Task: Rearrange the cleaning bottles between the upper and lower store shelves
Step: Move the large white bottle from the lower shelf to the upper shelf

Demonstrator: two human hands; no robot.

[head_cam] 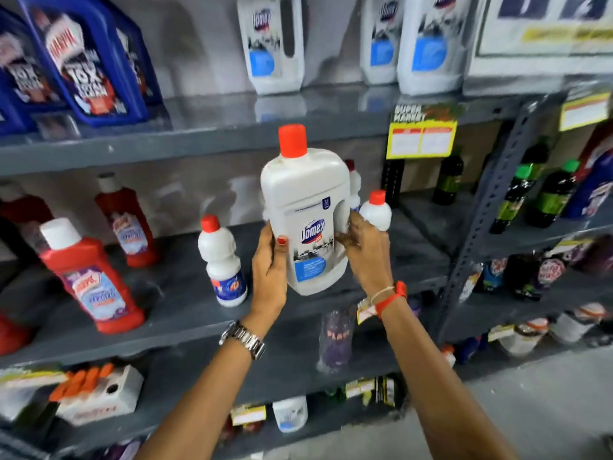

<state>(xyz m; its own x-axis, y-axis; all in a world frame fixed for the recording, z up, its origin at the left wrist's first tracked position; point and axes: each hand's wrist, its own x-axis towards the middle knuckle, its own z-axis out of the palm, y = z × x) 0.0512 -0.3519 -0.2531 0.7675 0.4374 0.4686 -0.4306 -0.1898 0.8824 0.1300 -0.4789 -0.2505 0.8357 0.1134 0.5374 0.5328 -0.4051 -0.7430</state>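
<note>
Both hands, left hand and right hand, grip Domex bottle off shelf edge

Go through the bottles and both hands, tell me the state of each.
White Domex bottle with red cap: capped, upright, held off the shelf.
Left hand: gripping its left side.
Right hand: gripping its right side.
Small white red-capped bottle: standing, capped.
Red white-capped bottle: standing, capped.

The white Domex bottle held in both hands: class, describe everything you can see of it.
The white Domex bottle looks like opaque plastic, tall with rounded shoulders and a closed red screw cap. Its front label shows the blue Domex logo above a greyish picture and a blue panel. It is upright, tilted slightly, held in the air before the middle shelf. The left hand and right hand grip its lower sides.
</note>
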